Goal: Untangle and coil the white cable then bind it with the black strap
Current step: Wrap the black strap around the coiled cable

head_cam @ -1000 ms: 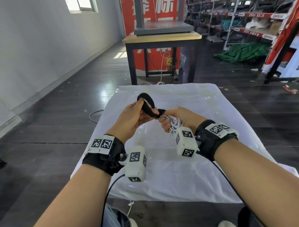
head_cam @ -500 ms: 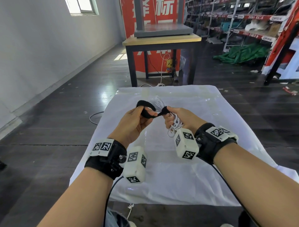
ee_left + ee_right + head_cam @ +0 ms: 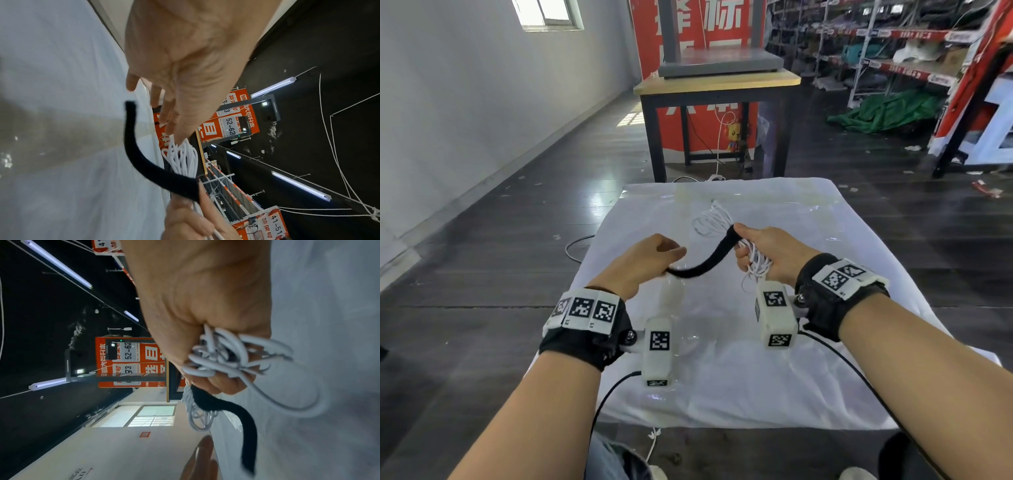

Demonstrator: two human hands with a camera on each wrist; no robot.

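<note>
My right hand [image 3: 774,253] grips the coiled white cable [image 3: 710,222] in a fist above the white-covered table [image 3: 722,370]. Loops stick out beyond the fist and below it. The black strap [image 3: 709,260] is pinched at the top of that fist, against the coil, and hangs in a curve down to the left. Its free end lies just beside my left hand [image 3: 650,260]. In the left wrist view the left hand [image 3: 180,65] has relaxed fingers, and the strap [image 3: 133,154] ends a little apart from them. The right wrist view shows the fist [image 3: 195,296] round the cable [image 3: 226,356], with the strap [image 3: 246,426] trailing free.
A wooden table [image 3: 717,80] carrying a grey platform stands straight ahead beyond the cloth. Storage shelves [image 3: 893,51] and a green tarp [image 3: 887,109] fill the right background. A thin cable [image 3: 575,246] lies on the dark floor to the left.
The hands have moved apart. The strap, looped in my left hand before, now hangs straightened from my right hand. My left hand has let go of it.
</note>
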